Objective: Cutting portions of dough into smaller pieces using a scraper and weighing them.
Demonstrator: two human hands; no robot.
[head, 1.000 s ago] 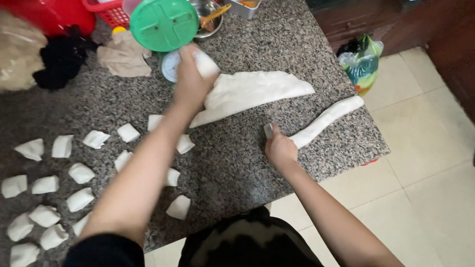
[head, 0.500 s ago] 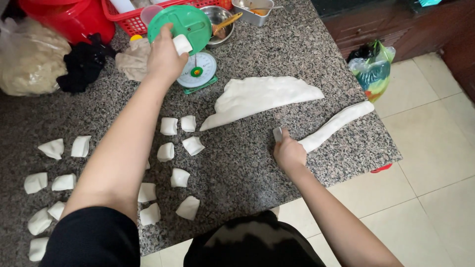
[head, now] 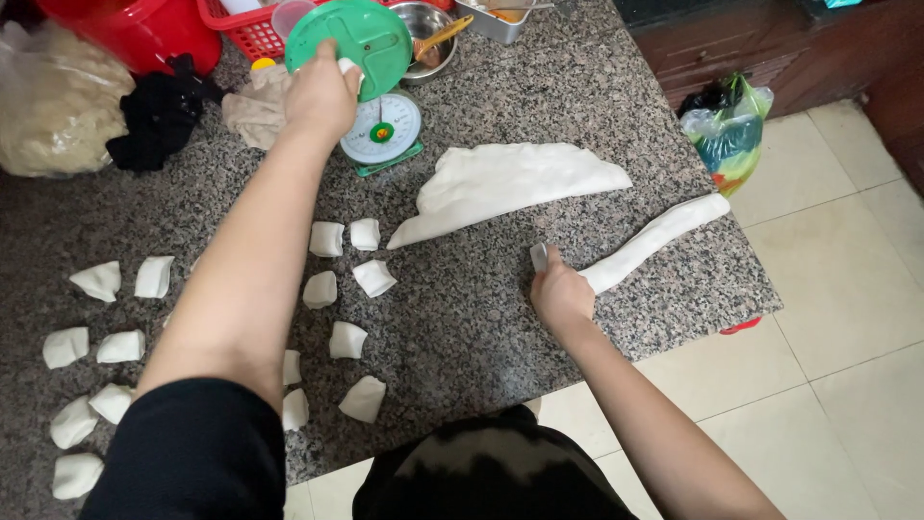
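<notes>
One dough piece (head: 346, 67) now held over scale pan (head: 371, 34), left hand (head: 318, 96).

**Left arm stretched far forward, right hand fisted close in**

Your left arm runs long and nearly straight away from you, a black sleeve covering the upper arm and the forearm bare. Your left hand (head: 322, 96) sits at full reach, back of the hand up, fingers curled and pinched shut around something small and white. Your right arm is bare and angles in from the lower right, elbow bent. Your right hand (head: 561, 292) is closed in a loose fist, knuckles up, pressing downward.
</notes>
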